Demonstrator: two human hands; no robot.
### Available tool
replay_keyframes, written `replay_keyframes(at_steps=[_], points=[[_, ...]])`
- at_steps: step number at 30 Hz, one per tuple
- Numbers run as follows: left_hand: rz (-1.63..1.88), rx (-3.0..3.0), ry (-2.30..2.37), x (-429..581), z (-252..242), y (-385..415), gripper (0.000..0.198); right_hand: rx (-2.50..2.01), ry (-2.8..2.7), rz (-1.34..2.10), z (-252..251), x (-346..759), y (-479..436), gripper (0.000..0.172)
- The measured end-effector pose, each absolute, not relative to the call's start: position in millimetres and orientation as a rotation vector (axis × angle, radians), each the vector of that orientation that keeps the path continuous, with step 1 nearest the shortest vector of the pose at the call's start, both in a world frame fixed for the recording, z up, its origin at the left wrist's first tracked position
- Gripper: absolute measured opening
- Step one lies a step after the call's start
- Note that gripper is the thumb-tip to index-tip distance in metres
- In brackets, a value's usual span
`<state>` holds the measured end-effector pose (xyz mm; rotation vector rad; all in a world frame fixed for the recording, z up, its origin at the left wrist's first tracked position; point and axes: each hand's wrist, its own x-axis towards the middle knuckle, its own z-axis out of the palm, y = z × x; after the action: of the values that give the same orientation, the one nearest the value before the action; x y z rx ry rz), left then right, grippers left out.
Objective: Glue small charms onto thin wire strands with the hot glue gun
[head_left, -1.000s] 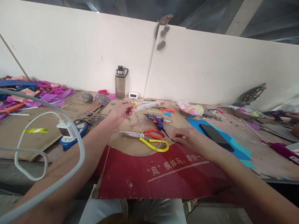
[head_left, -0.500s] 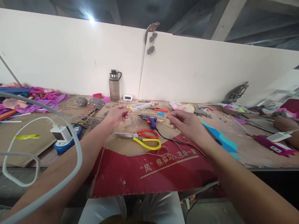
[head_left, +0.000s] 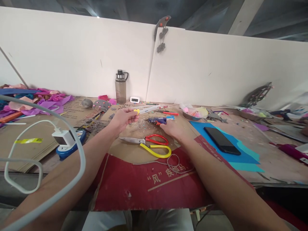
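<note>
Pinched in the fingertips of my left hand (head_left: 124,119) is a small yellow heart (head_left: 136,111), held above the work surface. My right hand (head_left: 173,128) is closed around the handle of a blue hot glue gun (head_left: 154,120), whose nozzle points left; the hand covers most of the handle. Between my forearms lie scissors (head_left: 157,150) with one red and one yellow handle, blades to the left. Thin grey cord (head_left: 173,164) is looped on the red cardboard (head_left: 120,186) just below them.
A grey bottle (head_left: 120,88) and a small white clock (head_left: 134,99) stand by the white wall panel. On the right a black phone (head_left: 222,140) lies on blue sheets (head_left: 247,158). A white cable (head_left: 80,154) arcs close by on the left, near a charger (head_left: 64,138).
My right hand has moved left and down onto the glue gun and closed on it. The left hand keeps holding the heart. The view has shifted slightly, revealing the whole phone.
</note>
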<state>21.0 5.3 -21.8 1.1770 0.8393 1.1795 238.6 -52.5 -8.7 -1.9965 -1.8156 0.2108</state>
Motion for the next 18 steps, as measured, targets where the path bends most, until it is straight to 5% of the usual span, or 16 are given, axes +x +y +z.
replay_keyframes(at_steps=[4, 10, 18], points=[[1.203, 1.127, 0.905, 24.4, -22.6, 2.1, 0.009, -1.686, -1.514, 0.446, -19.2, 246.7, -39.8, 0.011], [1.192, 1.145, 0.842, 26.4, -29.4, 2.1, 0.012, -1.210, -1.278, 1.017, -31.4, 247.6, -39.0, 0.024], [1.219, 1.165, 0.873, 24.1, -30.7, 6.0, 0.015, -1.169, -1.557, 0.837, -17.0, 237.3, -63.0, 0.019]])
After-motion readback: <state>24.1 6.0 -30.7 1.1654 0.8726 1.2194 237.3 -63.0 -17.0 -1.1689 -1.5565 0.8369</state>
